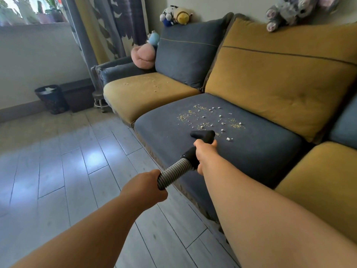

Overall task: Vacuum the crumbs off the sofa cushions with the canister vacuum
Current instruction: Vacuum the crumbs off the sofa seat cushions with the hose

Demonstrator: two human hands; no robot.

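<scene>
Head view: right hand wrapped tight around the black wand, just behind the black nozzle. Left hand fisted around the ribbed grey hose, at 7 o'clock from the right hand. Nozzle down on the grey seat cushion, touching or just above the fabric, hard to tell which. Crumbs spread across that cushion at 12 o'clock from the nozzle, white bits mixed with tan flecks, the nearest ones just beside the nozzle head, a lone white piece at 3 o'clock of it. More crumbs on the mustard seat cushion, at 10 o'clock, well apart from the nozzle. Behind, at 1 o'clock, a mustard back cushion; at 11 o'clock, a grey back cushion. Plush toys perched along the sofa top, a pink plush against the armrest. Wastebasket on the plank floor far off at 10 o'clock. Canister itself out of frame.
</scene>
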